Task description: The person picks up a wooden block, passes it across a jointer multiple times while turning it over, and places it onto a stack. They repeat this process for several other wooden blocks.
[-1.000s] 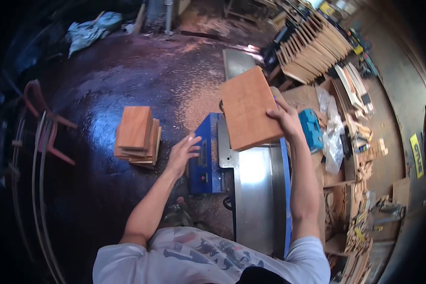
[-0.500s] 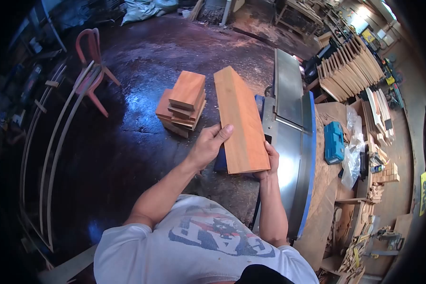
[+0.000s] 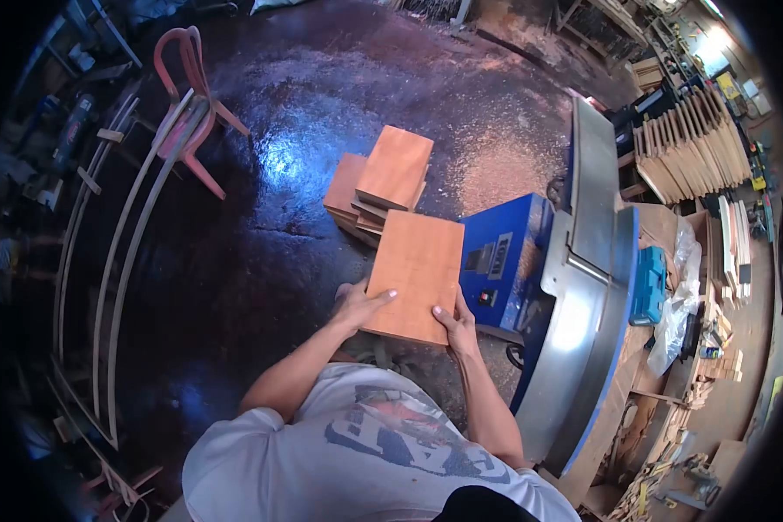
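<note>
A rectangular reddish-brown wooden board [image 3: 418,274] is held in front of my body, its broad face turned up toward me. My left hand [image 3: 357,306] grips its left edge, thumb lying on the face and fingers hidden beneath. At the lower right edge my right hand [image 3: 457,324] holds it the same way, thumb on top. Just beyond the board stands a stack of similar wooden boards [image 3: 395,165], piled unevenly; the held board covers part of its lower front.
To the right is a jointer with a long metal bed [image 3: 574,326] and a blue base [image 3: 505,252]. A red plastic chair [image 3: 187,139] and long wooden strips [image 3: 117,278] are on the left. A teal case [image 3: 648,285] and upright slats [image 3: 692,148] lie beyond the machine.
The board has swung from a tilted, edge-showing pose beside the machine to broad face up, lower and nearer the stack. Both hands still hold it. My view has shifted left, revealing the blue base.
</note>
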A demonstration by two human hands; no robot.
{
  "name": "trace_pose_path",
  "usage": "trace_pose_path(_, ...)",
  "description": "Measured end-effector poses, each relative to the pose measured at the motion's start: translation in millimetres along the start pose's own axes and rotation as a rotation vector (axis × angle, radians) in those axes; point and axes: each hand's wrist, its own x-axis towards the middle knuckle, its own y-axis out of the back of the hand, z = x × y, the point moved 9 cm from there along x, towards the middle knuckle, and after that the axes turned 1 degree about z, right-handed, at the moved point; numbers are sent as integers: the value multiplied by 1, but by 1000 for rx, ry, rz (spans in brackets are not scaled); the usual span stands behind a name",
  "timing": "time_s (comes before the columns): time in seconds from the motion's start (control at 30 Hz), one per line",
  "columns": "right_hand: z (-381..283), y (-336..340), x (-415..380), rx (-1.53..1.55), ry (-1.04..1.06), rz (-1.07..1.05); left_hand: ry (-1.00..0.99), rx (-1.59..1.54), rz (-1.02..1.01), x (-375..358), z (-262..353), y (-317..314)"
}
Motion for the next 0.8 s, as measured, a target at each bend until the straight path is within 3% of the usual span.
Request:
trace_pose_path(0.13, 3, -80, 100, -384, -10, -143, 37, -172, 177, 72, 11, 118)
trace_pose_path(0.17, 19, -91, 119, -398, -180, -190, 55, -224, 214, 77, 26, 149)
trace_pose_path(0.27, 38, -109, 178, -493, -127, -222, -52, -179, 394, 121, 39, 259)
trace_pose_path(0.43, 132, -22, 187, -670, -322, 19, -28, 25, 477, 273, 25, 391)
trace_pose_path(0.57, 208, 94, 100, -1246, -610, -12, 2, 101, 391, 408, 12, 386)
trace_pose_path(0.63, 212, 120, 60, -1406, -558, -31, -13, 119, 324, 466, -14, 370)
trace_pose_path(0.67, 216, 132, 52, -1261, -686, 100, -30, 127, 289, 497, -29, 361)
trace_pose_path(0.77, 200, 127, 6, -768, -1017, 502, 63, 574, 151, 574, -116, 345)
trace_pose_path(0.8, 204, 123, 1, -756, -1030, 520, 63, 700, 157, 577, -116, 337)
